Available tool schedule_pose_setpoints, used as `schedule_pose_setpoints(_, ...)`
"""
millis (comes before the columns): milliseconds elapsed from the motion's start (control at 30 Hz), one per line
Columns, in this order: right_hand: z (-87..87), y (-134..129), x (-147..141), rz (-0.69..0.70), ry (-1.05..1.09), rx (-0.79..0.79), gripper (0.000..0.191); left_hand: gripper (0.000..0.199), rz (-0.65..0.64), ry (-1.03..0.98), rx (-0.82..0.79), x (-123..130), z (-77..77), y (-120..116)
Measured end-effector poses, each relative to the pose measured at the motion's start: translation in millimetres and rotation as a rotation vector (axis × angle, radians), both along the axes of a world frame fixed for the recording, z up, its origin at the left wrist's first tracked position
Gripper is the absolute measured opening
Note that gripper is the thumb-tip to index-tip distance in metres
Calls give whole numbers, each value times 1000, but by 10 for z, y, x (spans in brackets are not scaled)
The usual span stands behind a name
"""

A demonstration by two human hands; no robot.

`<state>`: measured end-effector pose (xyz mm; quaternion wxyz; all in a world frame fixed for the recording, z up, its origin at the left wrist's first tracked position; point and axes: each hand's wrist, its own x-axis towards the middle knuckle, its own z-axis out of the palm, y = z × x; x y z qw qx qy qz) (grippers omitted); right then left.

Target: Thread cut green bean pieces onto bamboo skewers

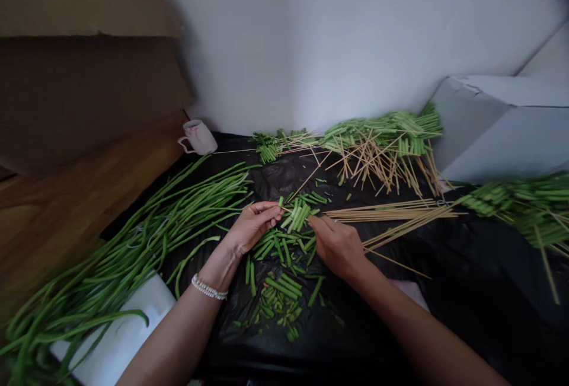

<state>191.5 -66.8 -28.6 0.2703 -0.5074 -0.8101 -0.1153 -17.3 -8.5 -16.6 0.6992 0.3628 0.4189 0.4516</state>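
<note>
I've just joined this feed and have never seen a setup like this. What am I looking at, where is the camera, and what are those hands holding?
This is a single view from a camera worn on a person's head, looking forward and down. There's no machine here. You're seeing the person's bare left hand, wearing a beaded bracelet, and right hand. Their fingertips seem to hold a thin bamboo skewer, though it's partly hidden. Below them, on a black plastic sheet, lie cut bean pieces. Whole long green beans are to the left, with loose bamboo skewers to the right.
</note>
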Motion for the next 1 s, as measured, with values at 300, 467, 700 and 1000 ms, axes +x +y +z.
schedule_pose_setpoints(300,-11,-1,0,16,7,34,25,23,-11,9,7,6,-20,-6)
schedule_pose_setpoints(467,16,-12,-16,5,25,-75,23,23,-26,19,7,24,-15,-20)
schedule_pose_setpoints(700,-7,0,-11,12,-20,-19,25,22,-30,48,-2,29,-13,-20)
schedule_pose_setpoints(1000,-21,3,-22,20,29,-97,23,24,-38,45,-43,31,28,-31)
